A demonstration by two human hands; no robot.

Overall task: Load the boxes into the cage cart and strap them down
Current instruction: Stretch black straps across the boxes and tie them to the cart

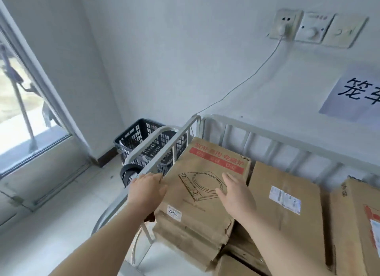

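A brown cardboard box (207, 164) with a red printed band and a line drawing of a cooker lies on top of a stack inside the grey metal cage cart (267, 131). My left hand (147, 190) rests against the box's left edge, fingers curved over the corner. My right hand (236, 193) lies flat on the box's top face, fingers straight. To the right stand two more brown boxes, one with a white shipping label (287, 199) and one at the frame edge (357, 224). More worn boxes (191, 242) sit underneath. No strap is visible.
A black plastic crate (141, 137) stands on the floor in the corner behind the cart's left rail (170, 146). A white cable (246, 80) runs from wall sockets down to the cart. A glass door is at the left. Pale floor lies below the left arm.
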